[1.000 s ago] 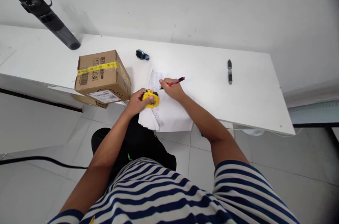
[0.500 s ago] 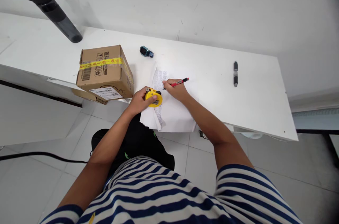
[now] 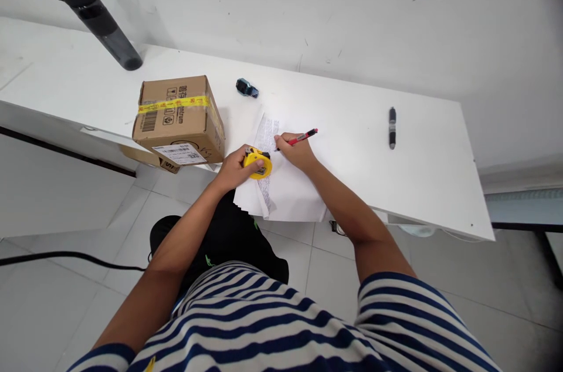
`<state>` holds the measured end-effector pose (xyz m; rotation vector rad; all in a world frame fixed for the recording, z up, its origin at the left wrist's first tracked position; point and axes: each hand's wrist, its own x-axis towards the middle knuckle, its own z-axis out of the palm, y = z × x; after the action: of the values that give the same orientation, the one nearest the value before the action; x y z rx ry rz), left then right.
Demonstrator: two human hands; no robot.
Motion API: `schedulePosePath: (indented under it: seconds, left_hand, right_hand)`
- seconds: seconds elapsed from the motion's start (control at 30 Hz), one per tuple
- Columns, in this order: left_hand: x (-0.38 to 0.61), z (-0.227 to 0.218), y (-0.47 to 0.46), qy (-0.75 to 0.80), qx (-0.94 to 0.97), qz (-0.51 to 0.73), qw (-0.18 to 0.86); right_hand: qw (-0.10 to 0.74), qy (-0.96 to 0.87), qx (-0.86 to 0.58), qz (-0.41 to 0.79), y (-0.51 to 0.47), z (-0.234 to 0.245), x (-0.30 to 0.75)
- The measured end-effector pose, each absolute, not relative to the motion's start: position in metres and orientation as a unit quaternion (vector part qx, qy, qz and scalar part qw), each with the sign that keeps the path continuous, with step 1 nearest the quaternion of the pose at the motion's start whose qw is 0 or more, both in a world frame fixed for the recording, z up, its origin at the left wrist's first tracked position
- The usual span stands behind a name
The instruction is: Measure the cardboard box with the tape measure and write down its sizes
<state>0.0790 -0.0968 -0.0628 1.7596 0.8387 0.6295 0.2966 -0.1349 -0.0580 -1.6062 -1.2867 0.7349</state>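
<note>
My left hand (image 3: 235, 171) is closed around a yellow tape measure (image 3: 260, 168), its thumb lying over the near face. The tape measure is over the left part of a stack of paper (image 3: 294, 193). My right hand (image 3: 295, 150) grips a red pen (image 3: 304, 137) in a writing hold, with the tip down at the paper just right of the tape measure. Dense handwriting covers a folded strip of the sheets. The stack's lower edge hangs past the front of the white table (image 3: 352, 108).
Left of my hands stands a taped cardboard box (image 3: 176, 117). A dark bottle (image 3: 99, 23) is farther left against the wall. Behind the paper lies a small dark blue object (image 3: 247, 88), kind unclear. A black and grey pen (image 3: 392, 128) rests at the right.
The whole view has shifted slightly, so the items on the table appear a little to the right. Both hands keep their holds; the red pen has moved slightly at the paper.
</note>
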Motion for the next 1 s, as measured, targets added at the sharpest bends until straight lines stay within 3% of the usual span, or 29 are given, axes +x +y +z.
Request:
schedulePosePath:
  seconds: [1.0]
  left_hand:
    - [0.0803, -0.059, -0.0992, 0.361, 0.731, 0.257, 0.519]
  right_hand:
    - [0.483, -0.506, -0.666, 0.259, -0.138, -0.0596, 0.2962]
